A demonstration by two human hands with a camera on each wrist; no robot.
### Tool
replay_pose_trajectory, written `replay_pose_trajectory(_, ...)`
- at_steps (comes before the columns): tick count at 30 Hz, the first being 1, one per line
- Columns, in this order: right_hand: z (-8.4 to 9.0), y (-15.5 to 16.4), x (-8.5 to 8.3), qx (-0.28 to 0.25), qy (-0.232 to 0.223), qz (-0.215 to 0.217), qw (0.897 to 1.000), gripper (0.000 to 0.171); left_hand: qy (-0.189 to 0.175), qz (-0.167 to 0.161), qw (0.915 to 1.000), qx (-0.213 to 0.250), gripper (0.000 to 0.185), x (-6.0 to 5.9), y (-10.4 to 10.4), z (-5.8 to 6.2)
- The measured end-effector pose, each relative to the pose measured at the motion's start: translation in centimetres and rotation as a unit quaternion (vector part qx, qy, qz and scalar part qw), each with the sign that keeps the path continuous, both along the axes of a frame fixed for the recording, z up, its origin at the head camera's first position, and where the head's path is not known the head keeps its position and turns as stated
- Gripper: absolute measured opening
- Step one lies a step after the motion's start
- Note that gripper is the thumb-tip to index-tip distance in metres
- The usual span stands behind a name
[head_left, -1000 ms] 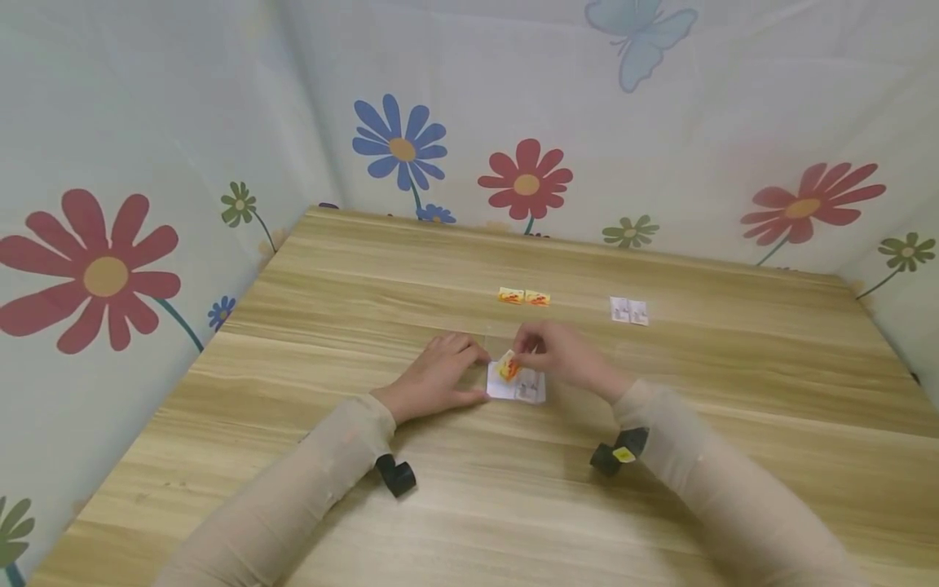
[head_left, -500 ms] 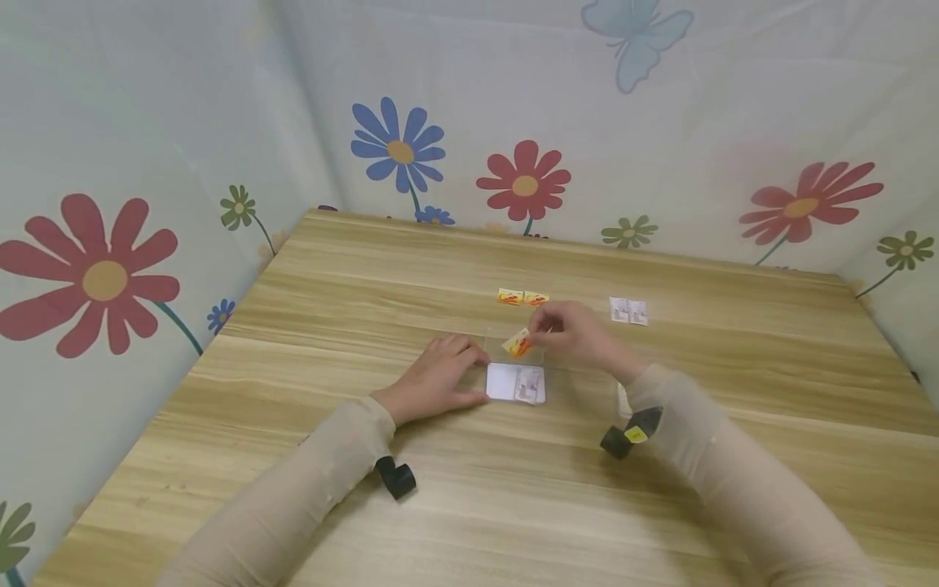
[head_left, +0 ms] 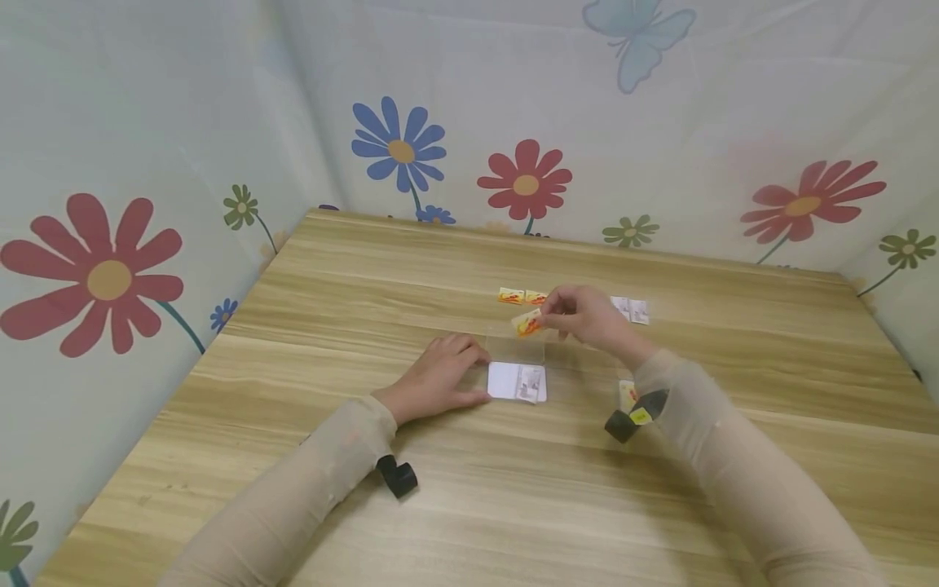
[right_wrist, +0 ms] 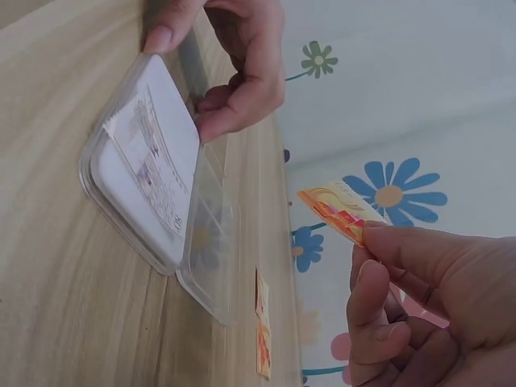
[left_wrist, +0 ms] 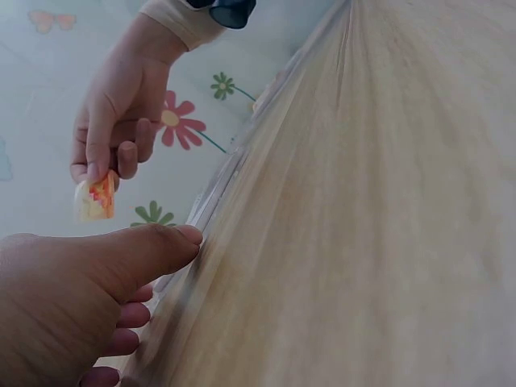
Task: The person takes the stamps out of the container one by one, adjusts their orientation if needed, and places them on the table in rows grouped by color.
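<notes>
My right hand pinches a yellow-and-orange stamp between thumb and fingertips, up off the table. Below it lies a small case with a white inside, its clear lid folded back toward the far side. A pale printed stamp rests slightly askew on the right half of the case. My left hand holds the case's left edge, thumb at the near corner and forefinger at the far one. In the left wrist view the case is mostly hidden behind that hand.
Farther back on the wooden table lie two yellow-and-orange stamps side by side. Two pale stamps sit to their right, partly behind my right hand. Another yellow piece shows beside the right wrist camera. Flowered curtains surround the table.
My right hand has lifted the yellow stamp from above the case and carried it away toward the far right, uncovering the white left half. The left hand has stayed put.
</notes>
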State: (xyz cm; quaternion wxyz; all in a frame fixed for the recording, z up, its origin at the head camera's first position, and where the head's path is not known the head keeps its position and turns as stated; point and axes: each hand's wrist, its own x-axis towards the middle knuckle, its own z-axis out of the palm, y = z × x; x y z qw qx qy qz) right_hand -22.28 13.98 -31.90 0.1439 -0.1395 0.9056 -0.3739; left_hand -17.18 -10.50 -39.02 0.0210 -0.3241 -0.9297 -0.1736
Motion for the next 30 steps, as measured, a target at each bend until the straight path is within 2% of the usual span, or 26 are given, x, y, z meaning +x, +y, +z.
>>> replay_pose_trajectory(13, -0.4, 1.3, -1.4, -0.005, -0.021, -0.047, 0.999, 0.022, 0.000, 0.000, 1.0000, 0.003, 0.050, 0.1, -0.1, 0.1)
replay_pose_trajectory(23, -1.3, 2.4, -2.7, -0.053, -0.023, -0.062, 0.996, 0.025, -0.002, -0.001, 1.0000, 0.001, 0.050, 0.3, 0.0, 0.4)
replay_pose_trajectory(30, -1.1, 2.6, -3.4, -0.050, -0.044, -0.081, 0.995, 0.027, -0.003, 0.001, 1.0000, -0.001, 0.050, 0.4, 0.1, 0.6)
